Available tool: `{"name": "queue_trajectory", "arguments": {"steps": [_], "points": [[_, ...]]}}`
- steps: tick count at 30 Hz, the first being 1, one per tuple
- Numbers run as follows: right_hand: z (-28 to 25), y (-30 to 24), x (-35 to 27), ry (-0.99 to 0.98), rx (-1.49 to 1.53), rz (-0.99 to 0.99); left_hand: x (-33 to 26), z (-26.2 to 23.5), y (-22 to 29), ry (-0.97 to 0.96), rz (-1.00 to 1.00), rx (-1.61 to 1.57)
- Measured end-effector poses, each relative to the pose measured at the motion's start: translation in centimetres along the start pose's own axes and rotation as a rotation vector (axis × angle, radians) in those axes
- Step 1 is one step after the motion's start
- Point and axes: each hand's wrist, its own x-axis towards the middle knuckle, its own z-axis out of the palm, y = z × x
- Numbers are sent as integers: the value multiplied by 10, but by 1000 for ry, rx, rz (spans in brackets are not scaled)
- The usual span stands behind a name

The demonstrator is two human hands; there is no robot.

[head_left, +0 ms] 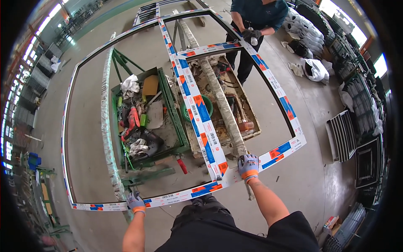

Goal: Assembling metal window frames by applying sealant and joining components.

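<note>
Gloves grip the near rail of a large window frame point(184, 96) lying flat on padded trestles point(108, 126), left hand point(135, 203) clenched at its near-left corner, right hand point(248, 166) clenched beside the mullion, steadying it while a co-worker's hands point(250, 35) work the far rail.

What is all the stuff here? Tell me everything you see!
window frame: one, dark with red-blue-white film, lying flat on padded rails
green tool tray: one, under the frame, full of tools and rags
red drill: one, in the tray
green bowl: one, beside the tray
co-worker: one, dark clothes, far side of frame
stacked frames: many, dark, along the right
left hand: gloved, on frame's near edge
right hand: gloved, on near edge
</note>
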Motion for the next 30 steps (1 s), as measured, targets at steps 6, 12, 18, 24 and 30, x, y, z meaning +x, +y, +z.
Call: {"name": "queue_trajectory", "arguments": {"steps": [6, 12, 18, 24, 30], "points": [[-2, -6, 4, -51, -29, 25, -1, -5, 1, 33, 7, -29], [-2, -5, 2, -56, -56, 42, 1, -26, 23, -18, -10, -87], [-7, -7, 2, -88, -79, 60, 2, -28, 27, -76, 1, -83], [-9, -11, 4, -107, -99, 72, 0, -21, 21, 36, 33, -63], [-8, -10, 4, -121, -108, 60, 0, -16, 15, 39, 47, -57]]}}
